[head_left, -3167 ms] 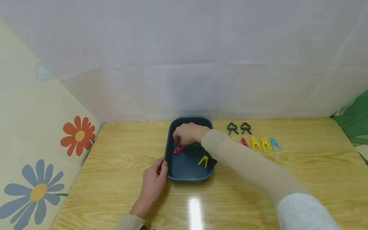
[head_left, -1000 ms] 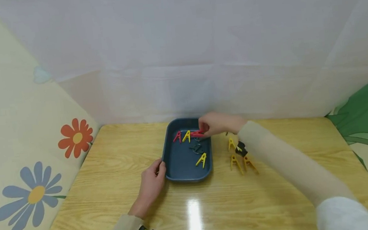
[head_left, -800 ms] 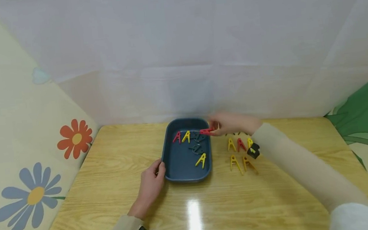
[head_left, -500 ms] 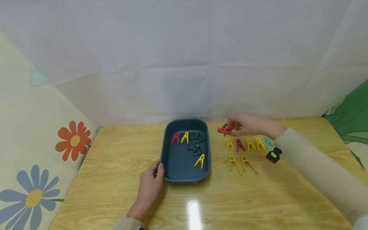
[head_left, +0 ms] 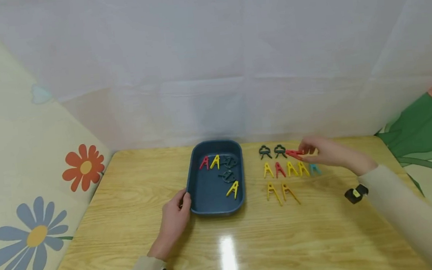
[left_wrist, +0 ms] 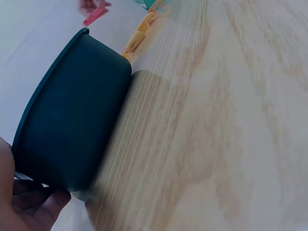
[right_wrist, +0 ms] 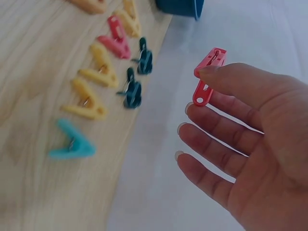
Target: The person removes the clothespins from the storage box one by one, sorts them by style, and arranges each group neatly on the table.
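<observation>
My right hand [head_left: 327, 153] pinches a red clothespin [right_wrist: 210, 77] between thumb and index finger, the other fingers spread loosely. In the head view it hovers by the back row, just right of two dark green clips [head_left: 280, 151]. My left hand [head_left: 175, 211] grips the near left side of a dark blue tray [head_left: 218, 207], its fingers partly hidden behind the wall in the left wrist view. Inside the tray lie a red clothespin [head_left: 204, 162], two yellow clothespins, one of them [head_left: 233, 189] near the right wall, and two dark green clips [head_left: 229, 176].
Right of the tray, a middle row holds yellow clothespins [head_left: 268, 170], a red one [head_left: 279, 170] and a blue one [head_left: 314, 169]. Nearer me lie two orange-yellow clothespins [head_left: 290, 193]. A white cloth wall [head_left: 183, 112] stands behind the wooden table [head_left: 135, 176].
My right hand has lifted a red clothespin out of the tray and carried it right, past the two green clips. My left hand has stayed on the tray.
</observation>
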Demonstrator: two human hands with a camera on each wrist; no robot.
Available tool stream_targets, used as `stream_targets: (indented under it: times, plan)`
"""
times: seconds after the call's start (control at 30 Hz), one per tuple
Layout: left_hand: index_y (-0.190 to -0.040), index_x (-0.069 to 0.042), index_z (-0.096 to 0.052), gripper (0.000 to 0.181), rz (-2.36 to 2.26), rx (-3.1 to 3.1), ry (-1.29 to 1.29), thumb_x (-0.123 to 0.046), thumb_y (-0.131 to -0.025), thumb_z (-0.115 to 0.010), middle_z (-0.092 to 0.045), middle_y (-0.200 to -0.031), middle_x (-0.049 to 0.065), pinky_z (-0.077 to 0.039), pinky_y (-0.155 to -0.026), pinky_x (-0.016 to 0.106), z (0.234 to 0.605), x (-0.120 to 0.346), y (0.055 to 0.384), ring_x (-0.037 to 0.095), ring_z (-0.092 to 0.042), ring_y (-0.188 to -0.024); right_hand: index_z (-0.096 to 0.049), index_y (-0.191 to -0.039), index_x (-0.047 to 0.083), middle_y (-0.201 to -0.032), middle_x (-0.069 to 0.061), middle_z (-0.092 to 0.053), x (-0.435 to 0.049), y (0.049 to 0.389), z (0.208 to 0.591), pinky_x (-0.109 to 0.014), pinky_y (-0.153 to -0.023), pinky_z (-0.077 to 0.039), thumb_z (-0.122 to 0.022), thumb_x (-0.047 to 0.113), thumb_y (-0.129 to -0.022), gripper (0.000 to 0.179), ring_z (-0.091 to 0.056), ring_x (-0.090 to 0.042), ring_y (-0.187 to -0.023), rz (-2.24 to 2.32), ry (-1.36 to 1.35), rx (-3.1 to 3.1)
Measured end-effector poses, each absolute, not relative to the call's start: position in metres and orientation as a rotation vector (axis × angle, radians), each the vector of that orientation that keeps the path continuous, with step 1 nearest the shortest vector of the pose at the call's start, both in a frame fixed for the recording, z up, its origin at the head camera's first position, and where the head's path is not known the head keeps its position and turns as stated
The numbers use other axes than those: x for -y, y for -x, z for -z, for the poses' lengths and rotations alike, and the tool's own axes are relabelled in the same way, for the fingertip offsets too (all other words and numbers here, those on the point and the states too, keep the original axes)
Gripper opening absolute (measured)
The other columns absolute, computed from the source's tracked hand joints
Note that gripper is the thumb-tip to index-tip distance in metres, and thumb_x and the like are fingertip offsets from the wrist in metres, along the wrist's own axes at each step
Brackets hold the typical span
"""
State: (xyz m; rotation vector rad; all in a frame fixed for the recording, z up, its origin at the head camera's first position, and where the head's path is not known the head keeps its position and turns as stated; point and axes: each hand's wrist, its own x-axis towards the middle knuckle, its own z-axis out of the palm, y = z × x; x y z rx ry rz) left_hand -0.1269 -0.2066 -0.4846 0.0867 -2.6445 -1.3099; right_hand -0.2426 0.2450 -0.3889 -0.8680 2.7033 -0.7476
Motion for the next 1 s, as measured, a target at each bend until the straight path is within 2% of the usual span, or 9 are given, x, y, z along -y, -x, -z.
stream_targets:
  times: [0.2,0.53,1.0]
  plan:
    - [-0.131,0.003,-0.069,0.034,1.31,2.647,-0.085,-0.016,-0.109,-0.051,-0.074,-0.119,0.021,-0.058,-0.089,0.046,0.485,0.207,0.126,0.031,-0.071,-0.108,-0.068,-0.111,0.002,-0.106,-0.009,-0.068,-0.27,0.233,0.4,-0.051,-0.086,-0.056,-0.073,0.016,-0.099,0.02,-0.065,-0.026,-0.098,0.796,0.764,-2.734]
    - [-0.133,0.006,-0.067,0.036,1.299,2.651,-0.083,-0.016,-0.109,-0.052,-0.073,-0.121,0.024,-0.057,-0.092,0.048,0.486,0.208,0.127,0.033,-0.071,-0.109,-0.066,-0.111,-0.001,-0.1,-0.008,-0.068,-0.301,0.222,0.42,-0.044,-0.077,-0.055,-0.073,0.018,-0.098,0.024,-0.063,-0.022,-0.091,0.781,0.674,-2.796]
    - [-0.132,0.006,-0.068,0.035,1.314,2.648,-0.084,-0.015,-0.109,-0.052,-0.073,-0.12,0.023,-0.058,-0.088,0.043,0.485,0.208,0.127,0.031,-0.071,-0.105,-0.066,-0.105,-0.004,-0.09,-0.008,-0.066,-0.318,0.211,0.459,-0.036,-0.068,-0.051,-0.073,0.016,-0.097,0.023,-0.059,-0.019,-0.08,0.829,0.455,-2.882]
